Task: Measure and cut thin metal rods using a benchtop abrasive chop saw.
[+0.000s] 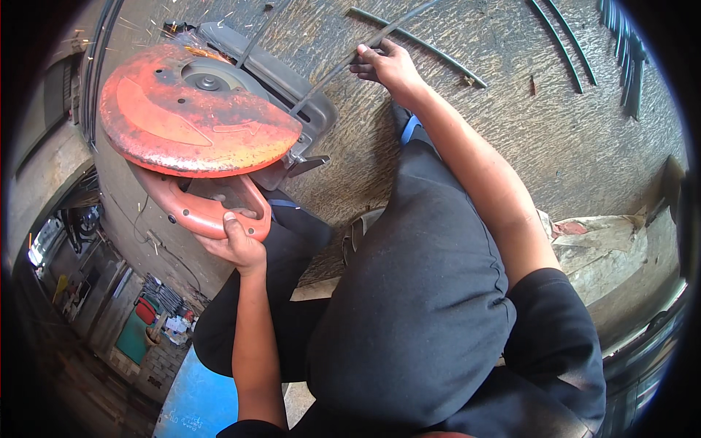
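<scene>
An orange, worn chop saw (182, 120) stands at the left on the rough floor. My left hand (237, 247) is closed around its loop handle (188, 212), with the thumb on top and some fingers showing inside the loop. Sparks (208, 53) fly by the cutting disc (219, 79), near the top of the guard. A thin dark metal rod (332, 73) slants into the saw from the upper right. My right hand (387, 67) pinches this rod a short way from the guard. Where the disc meets the rod is hidden behind the guard.
A short rod (431, 50) lies beyond my right hand. Two curved rods (566, 44) and a bundle of cut pieces (626, 55) lie at the upper right. Pale cloth (599, 241) lies right of my knee. A cable (171, 252) trails at the left.
</scene>
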`<action>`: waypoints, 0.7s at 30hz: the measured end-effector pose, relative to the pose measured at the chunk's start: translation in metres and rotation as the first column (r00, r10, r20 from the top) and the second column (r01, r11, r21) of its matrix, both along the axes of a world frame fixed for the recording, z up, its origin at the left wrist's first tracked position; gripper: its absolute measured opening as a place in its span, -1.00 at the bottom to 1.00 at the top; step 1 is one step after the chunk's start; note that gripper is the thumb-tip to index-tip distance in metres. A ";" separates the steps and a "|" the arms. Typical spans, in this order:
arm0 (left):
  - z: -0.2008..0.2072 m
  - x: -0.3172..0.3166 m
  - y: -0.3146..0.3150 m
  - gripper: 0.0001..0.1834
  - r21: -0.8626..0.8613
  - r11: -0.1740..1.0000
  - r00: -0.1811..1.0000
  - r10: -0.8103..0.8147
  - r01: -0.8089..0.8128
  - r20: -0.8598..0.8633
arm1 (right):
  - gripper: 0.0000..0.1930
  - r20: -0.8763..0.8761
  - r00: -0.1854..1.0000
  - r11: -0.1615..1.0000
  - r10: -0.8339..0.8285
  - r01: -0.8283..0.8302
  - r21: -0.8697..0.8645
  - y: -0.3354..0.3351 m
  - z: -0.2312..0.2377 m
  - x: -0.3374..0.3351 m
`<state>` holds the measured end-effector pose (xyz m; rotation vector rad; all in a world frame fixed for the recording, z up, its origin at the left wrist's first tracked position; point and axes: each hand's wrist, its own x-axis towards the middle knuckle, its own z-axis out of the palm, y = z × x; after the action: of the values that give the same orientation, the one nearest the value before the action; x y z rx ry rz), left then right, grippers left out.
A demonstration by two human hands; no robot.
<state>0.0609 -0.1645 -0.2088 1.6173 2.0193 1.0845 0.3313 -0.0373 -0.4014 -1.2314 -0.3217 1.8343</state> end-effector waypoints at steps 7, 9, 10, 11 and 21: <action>0.003 0.003 -0.003 -0.25 -0.089 0.994 0.988 0.079 -0.068 0.134 | -0.67 0.002 1.000 1.000 -0.004 0.004 0.000 0.000 0.000 -0.001; 0.002 0.003 -0.001 -0.25 -0.026 0.999 0.994 0.043 -0.040 0.099 | -0.68 0.003 1.000 1.000 -0.006 0.006 0.002 0.000 0.000 -0.001; 0.003 0.004 -0.001 -0.25 -0.014 0.999 0.996 0.030 -0.029 0.088 | -0.68 0.001 1.000 1.000 -0.010 0.010 0.005 0.000 0.000 -0.001; 0.002 0.004 -0.001 -0.25 -0.001 1.000 0.999 0.014 -0.014 0.049 | -0.68 0.000 1.000 1.000 -0.016 0.016 0.010 0.000 0.000 0.000; 0.004 0.008 0.000 -0.22 -0.008 1.000 0.999 -0.012 0.012 0.045 | -0.75 0.016 0.997 0.997 -0.074 0.074 0.020 0.000 -0.001 -0.002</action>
<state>0.0687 -0.1645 -0.2043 1.5849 1.9808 1.0969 0.3289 -0.0372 -0.4027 -1.2308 -0.2986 1.7549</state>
